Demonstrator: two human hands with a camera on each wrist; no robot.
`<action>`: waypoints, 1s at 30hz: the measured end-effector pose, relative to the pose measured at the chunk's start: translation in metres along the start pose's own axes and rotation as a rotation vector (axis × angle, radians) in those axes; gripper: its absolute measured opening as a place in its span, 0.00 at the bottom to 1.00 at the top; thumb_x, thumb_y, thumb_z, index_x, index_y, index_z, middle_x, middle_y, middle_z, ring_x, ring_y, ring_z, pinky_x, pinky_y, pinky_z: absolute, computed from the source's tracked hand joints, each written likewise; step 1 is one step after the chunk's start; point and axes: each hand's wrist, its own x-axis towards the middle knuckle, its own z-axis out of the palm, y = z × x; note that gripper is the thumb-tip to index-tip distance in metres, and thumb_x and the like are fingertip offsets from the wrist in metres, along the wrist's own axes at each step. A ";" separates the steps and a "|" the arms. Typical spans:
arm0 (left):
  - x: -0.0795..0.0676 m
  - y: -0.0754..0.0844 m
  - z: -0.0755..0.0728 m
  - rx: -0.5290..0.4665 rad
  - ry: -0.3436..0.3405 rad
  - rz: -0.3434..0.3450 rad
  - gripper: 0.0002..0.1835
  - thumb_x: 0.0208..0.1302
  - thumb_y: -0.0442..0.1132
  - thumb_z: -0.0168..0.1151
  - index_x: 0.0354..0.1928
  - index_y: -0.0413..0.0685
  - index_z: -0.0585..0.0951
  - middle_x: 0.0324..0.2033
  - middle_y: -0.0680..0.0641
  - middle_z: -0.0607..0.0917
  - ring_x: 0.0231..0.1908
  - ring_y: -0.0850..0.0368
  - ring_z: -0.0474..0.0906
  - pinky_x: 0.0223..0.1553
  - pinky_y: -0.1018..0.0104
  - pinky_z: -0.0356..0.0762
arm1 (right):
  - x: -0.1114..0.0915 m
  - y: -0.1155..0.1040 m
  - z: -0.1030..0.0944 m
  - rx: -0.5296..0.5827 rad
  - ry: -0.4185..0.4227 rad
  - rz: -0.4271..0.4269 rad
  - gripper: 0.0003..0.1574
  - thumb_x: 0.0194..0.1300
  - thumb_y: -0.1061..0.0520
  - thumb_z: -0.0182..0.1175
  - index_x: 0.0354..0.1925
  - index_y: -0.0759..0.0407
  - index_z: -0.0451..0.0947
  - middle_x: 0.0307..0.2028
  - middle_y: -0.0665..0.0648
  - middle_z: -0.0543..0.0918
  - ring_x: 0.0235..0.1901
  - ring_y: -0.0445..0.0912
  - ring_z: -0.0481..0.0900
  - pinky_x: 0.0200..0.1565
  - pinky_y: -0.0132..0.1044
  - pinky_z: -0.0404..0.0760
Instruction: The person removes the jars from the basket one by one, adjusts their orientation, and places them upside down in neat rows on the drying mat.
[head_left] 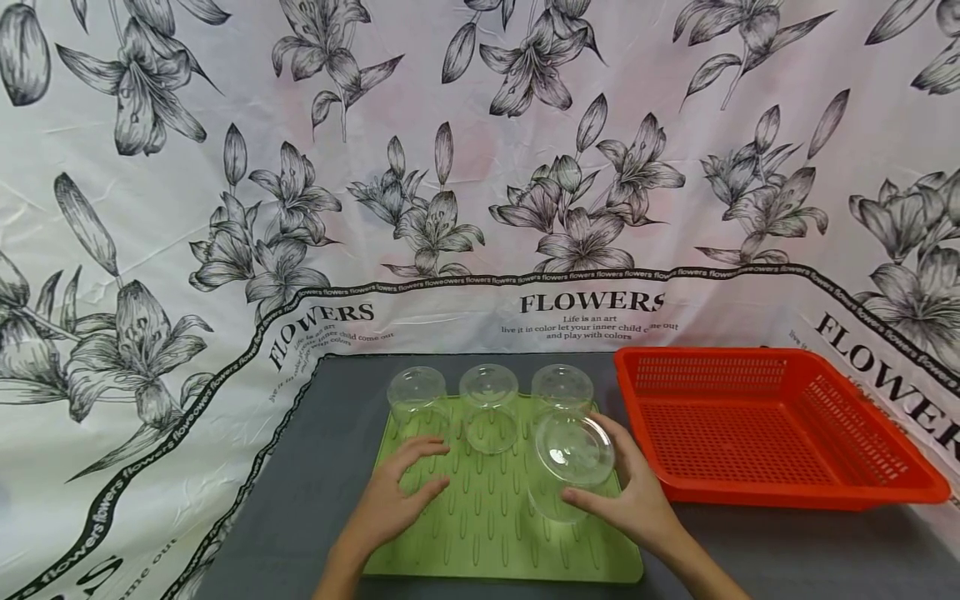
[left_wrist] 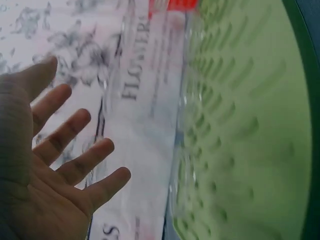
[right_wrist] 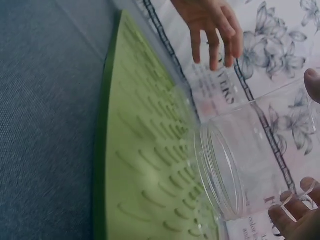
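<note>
My right hand (head_left: 637, 496) grips a clear jar (head_left: 573, 454), thumb on the near side and fingers around the far right side. The jar is upside down, its threaded rim (right_wrist: 220, 170) facing the green ribbed drying mat (head_left: 480, 542), close over it. Three more clear jars stand in a row along the mat's far edge: a left one (head_left: 417, 396), a middle one (head_left: 489, 400) and a right one (head_left: 562, 385), partly covered by the held jar. Over the mat's left part, my left hand (head_left: 390, 500) is held with fingers spread and nothing in it.
A red plastic basket (head_left: 787, 492) with a grid floor stands to the right of the mat. The mat lies on a dark grey tabletop (head_left: 292, 517). A white curtain (head_left: 450, 317) printed with flowers hangs behind and down the left side.
</note>
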 end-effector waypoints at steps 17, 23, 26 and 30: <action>-0.012 -0.044 -0.032 0.206 0.153 -0.036 0.11 0.73 0.37 0.61 0.54 0.54 0.84 0.55 0.48 0.85 0.60 0.45 0.80 0.60 0.40 0.77 | -0.006 0.023 0.005 -0.158 0.019 0.167 0.65 0.49 0.52 0.82 0.77 0.45 0.57 0.72 0.64 0.66 0.62 0.64 0.76 0.53 0.54 0.81; -0.015 -0.053 -0.031 0.257 0.138 -0.075 0.15 0.74 0.37 0.61 0.58 0.43 0.83 0.61 0.38 0.82 0.63 0.35 0.76 0.63 0.33 0.73 | -0.008 0.028 0.008 -0.212 0.024 0.160 0.65 0.47 0.49 0.83 0.77 0.45 0.58 0.74 0.65 0.65 0.63 0.66 0.76 0.55 0.60 0.79; -0.015 -0.056 -0.029 0.292 0.121 -0.090 0.16 0.74 0.38 0.60 0.59 0.41 0.82 0.63 0.35 0.80 0.64 0.33 0.75 0.63 0.32 0.71 | -0.007 0.031 0.009 -0.219 0.029 0.154 0.65 0.47 0.48 0.83 0.77 0.45 0.59 0.73 0.65 0.66 0.63 0.65 0.76 0.55 0.60 0.79; -0.015 -0.058 -0.028 0.319 0.083 -0.139 0.18 0.75 0.40 0.59 0.61 0.40 0.81 0.65 0.35 0.78 0.66 0.32 0.73 0.65 0.32 0.69 | -0.007 0.032 0.009 -0.223 0.031 0.150 0.65 0.48 0.48 0.82 0.77 0.48 0.58 0.74 0.65 0.65 0.66 0.64 0.72 0.59 0.63 0.76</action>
